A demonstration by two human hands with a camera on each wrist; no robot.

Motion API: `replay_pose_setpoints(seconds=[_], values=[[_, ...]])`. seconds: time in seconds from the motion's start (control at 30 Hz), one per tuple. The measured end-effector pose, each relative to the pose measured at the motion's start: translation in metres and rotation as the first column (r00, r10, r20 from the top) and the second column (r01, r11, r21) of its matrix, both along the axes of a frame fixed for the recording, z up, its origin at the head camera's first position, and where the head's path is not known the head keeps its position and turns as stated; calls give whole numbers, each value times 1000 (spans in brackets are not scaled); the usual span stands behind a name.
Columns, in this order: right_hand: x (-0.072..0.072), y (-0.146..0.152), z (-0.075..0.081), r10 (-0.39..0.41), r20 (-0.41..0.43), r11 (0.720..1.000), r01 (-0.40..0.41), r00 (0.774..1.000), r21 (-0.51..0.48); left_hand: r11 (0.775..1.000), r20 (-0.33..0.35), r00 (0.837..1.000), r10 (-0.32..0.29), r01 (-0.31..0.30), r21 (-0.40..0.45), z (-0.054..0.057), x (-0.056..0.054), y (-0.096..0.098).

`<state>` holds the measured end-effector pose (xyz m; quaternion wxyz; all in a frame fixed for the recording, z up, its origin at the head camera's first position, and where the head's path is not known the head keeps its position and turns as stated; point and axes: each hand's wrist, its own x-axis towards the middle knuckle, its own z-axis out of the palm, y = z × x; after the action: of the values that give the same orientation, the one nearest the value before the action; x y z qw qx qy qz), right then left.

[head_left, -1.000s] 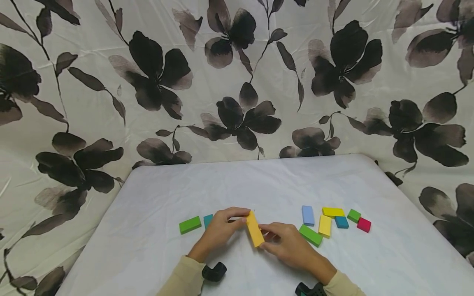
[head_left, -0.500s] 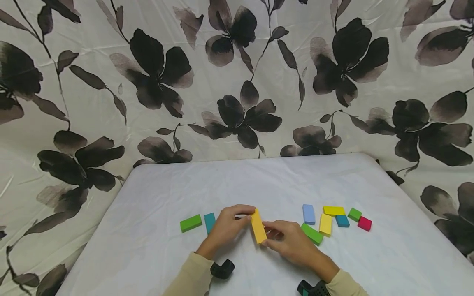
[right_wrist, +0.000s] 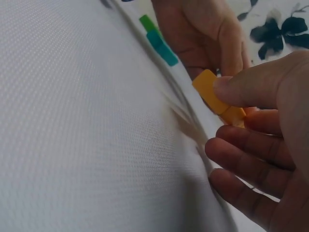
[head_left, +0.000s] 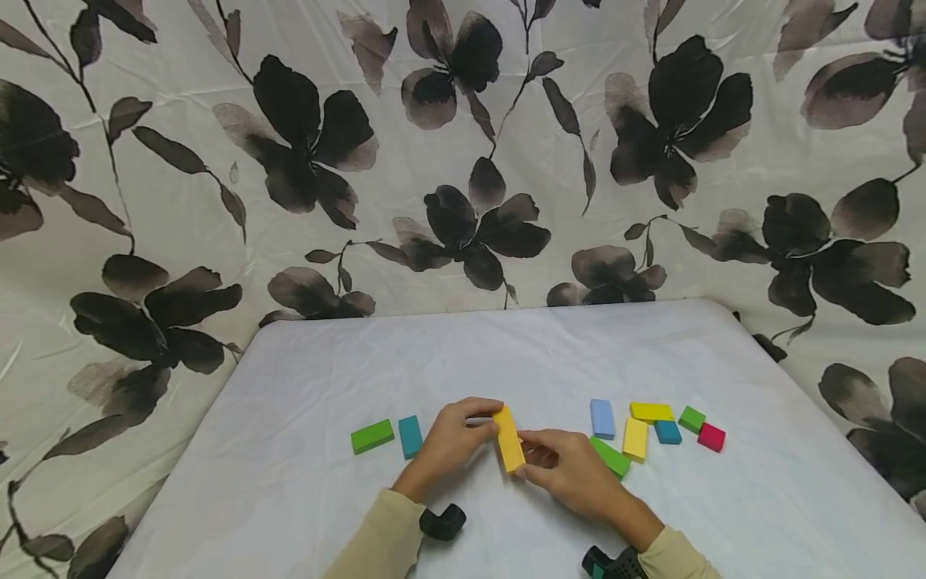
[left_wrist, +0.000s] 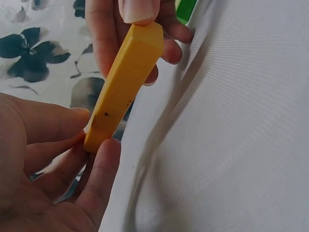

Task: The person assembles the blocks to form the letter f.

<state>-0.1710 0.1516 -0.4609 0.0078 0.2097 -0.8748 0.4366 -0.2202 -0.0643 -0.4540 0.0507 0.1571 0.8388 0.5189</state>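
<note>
An orange-yellow rectangular block [head_left: 510, 440] is held between both hands above the middle of the table, its long side running away from the body. My left hand [head_left: 452, 442] pinches its far end between thumb and fingers. At the near end, my right hand [head_left: 575, 470] grips it with the thumb and fingertips. In the left wrist view the block [left_wrist: 124, 82] slants between the two hands, with small dark specks on one face. The right wrist view shows the right thumb pressed on the block [right_wrist: 210, 89], whose other end is partly hidden by the fingers.
Left of the hands lie a green block [head_left: 372, 437] and a teal block [head_left: 410, 437]. To the right sit a light-blue block [head_left: 602, 419], a long green block [head_left: 611, 458], two yellow blocks [head_left: 635, 440], a blue block [head_left: 669, 433], a small green block [head_left: 692, 418] and a red block [head_left: 712, 437].
Both hands and the yellow block have shifted slightly right and away from the body, the left hand most. The teal block now shows more fully. Both hands keep their grip.
</note>
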Motion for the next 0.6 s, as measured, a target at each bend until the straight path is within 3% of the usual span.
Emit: replay_pose_setpoints(seconds=[0.37,0.6], values=[[0,-1,0,-42,62,999,42,997,1,1000,-21,1000,1,0,18,-2,-2,4],[0,-1,2,-24,83,1000,24,996,2,1000,-8,1000,24,-24,7,-3,-2,7]])
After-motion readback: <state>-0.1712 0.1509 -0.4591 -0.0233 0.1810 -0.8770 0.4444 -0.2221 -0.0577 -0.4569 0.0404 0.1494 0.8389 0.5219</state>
